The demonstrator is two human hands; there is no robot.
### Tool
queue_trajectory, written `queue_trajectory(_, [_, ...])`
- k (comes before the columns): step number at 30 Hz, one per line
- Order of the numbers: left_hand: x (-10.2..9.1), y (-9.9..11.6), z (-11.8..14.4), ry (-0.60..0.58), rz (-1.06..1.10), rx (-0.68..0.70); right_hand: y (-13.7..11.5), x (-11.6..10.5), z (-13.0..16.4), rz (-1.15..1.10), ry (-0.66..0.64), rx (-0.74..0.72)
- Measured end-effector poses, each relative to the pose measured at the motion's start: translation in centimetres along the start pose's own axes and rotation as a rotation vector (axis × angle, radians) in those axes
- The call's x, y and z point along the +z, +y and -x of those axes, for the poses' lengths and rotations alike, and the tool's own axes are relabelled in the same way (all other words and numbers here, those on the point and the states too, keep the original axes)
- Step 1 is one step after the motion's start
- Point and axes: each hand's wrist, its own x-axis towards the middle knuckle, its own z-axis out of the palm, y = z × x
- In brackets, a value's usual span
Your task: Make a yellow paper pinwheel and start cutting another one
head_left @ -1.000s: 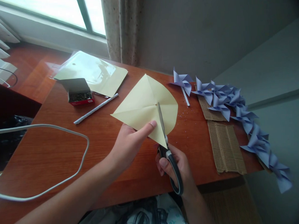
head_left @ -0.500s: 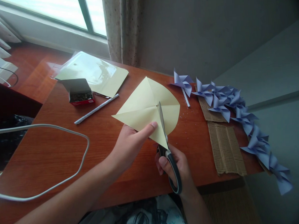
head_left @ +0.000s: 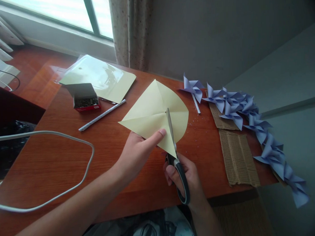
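Observation:
A pale yellow square of paper with crossing fold lines is held above the desk. My left hand grips its lower edge, thumb on top and the other fingers hidden underneath. In my right hand is a pair of scissors with black and grey handles. One blade lies over the paper near its lower corner, the tip close to a small dark mark at the centre; the other blade is hidden below the sheet. The paper's right side curves downward.
Purple paper pinwheels line the desk's right side, beside corrugated cardboard. One pinwheel on a stick lies nearer. At left are a small open box, a rolled paper stick, yellow sheets in plastic and a white cable.
The scissor handles have swung slightly left and closer together, while the blade stays over the paper. My left hand keeps its hold in nearly the same place.

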Motion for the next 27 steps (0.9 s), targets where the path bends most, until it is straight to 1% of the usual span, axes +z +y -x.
queue_trajectory(9, [0.11, 0.1, -0.04, 0.011, 0.017, 0.014, 0.23, -0.04, -0.03, 0.002, -0.014, -0.001])
queue_trajectory(15, [0.19, 0.16, -0.01, 0.023, 0.005, 0.0, 0.28, 0.02, -0.02, 0.0, -0.004, 0.004])
queue_trajectory(21, [0.07, 0.09, 0.0, -0.004, 0.014, 0.012, 0.28, 0.11, -0.04, -0.05, -0.004, 0.009])
queue_trajectory(27, [0.18, 0.21, 0.01, 0.002, 0.014, 0.009, 0.28, 0.11, -0.03, -0.06, -0.008, 0.002])
